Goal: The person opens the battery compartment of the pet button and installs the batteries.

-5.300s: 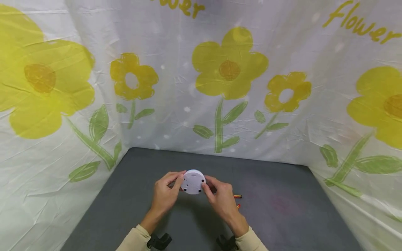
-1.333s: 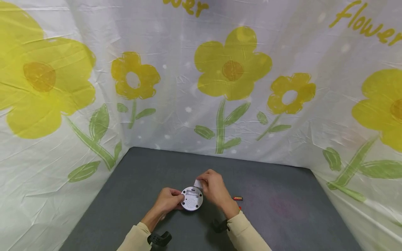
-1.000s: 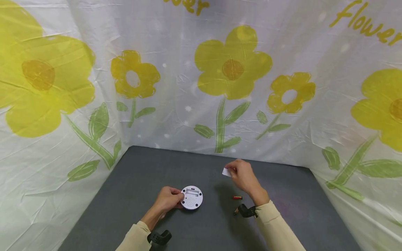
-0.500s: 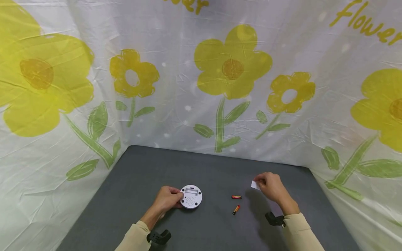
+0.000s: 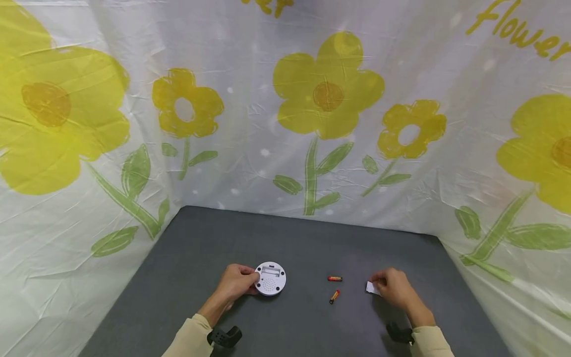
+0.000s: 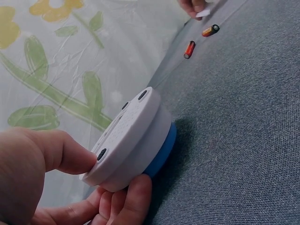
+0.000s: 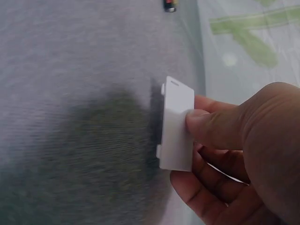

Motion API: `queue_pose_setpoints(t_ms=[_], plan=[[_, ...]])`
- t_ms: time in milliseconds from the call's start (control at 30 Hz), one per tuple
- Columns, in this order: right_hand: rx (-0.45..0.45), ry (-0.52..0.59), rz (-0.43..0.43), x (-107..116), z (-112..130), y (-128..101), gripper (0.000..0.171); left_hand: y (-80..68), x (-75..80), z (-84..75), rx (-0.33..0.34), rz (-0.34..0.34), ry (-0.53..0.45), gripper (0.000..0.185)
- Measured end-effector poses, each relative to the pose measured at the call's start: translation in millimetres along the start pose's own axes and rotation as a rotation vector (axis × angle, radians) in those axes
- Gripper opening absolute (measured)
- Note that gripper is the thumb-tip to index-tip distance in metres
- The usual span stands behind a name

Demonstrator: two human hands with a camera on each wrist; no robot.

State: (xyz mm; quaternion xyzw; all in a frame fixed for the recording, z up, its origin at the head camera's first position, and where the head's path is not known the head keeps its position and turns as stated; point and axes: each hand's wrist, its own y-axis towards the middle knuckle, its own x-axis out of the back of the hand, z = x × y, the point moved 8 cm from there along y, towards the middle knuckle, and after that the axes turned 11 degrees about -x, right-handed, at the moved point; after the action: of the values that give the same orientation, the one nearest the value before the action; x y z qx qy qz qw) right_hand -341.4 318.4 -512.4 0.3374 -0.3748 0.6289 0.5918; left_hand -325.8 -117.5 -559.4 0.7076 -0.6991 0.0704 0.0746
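My left hand pinches the edge of a round white battery-powered device, thumb on top and fingers underneath. Its underside faces up, with small black feet, a patch of speaker holes and an uncovered battery compartment. In the left wrist view the device is tilted and shows a blue part beneath. At the right, my right hand holds a white rectangular battery cover between thumb and fingers, low over the table. Two small red, yellow and black batteries lie between the hands.
A dark grey cloth-covered table spreads beneath both hands. White curtains printed with yellow flowers enclose its back and sides. Black camera bands sit on both wrists.
The battery cover has come off the device in my right hand and travelled right, then down toward the table. My left hand has kept the device, which is lower than at first.
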Motion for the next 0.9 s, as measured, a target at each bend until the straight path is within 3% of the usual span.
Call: queue_pose_setpoints(t_ms=[533,767,900], plan=[[0.076,-0.069,-0.134,-10,1,-5,0.019,-0.4,-0.2,0.8,0.005,-0.005,0.008,0.027],[0.174,-0.117,-0.230,5,29,-5,0.012,-1.5,0.9,1.5,0.009,-0.015,0.017,0.026],[0.216,-0.114,-0.242,14,48,-3,0.011,-1.3,1.1,1.6,0.011,-0.021,0.021,0.026]])
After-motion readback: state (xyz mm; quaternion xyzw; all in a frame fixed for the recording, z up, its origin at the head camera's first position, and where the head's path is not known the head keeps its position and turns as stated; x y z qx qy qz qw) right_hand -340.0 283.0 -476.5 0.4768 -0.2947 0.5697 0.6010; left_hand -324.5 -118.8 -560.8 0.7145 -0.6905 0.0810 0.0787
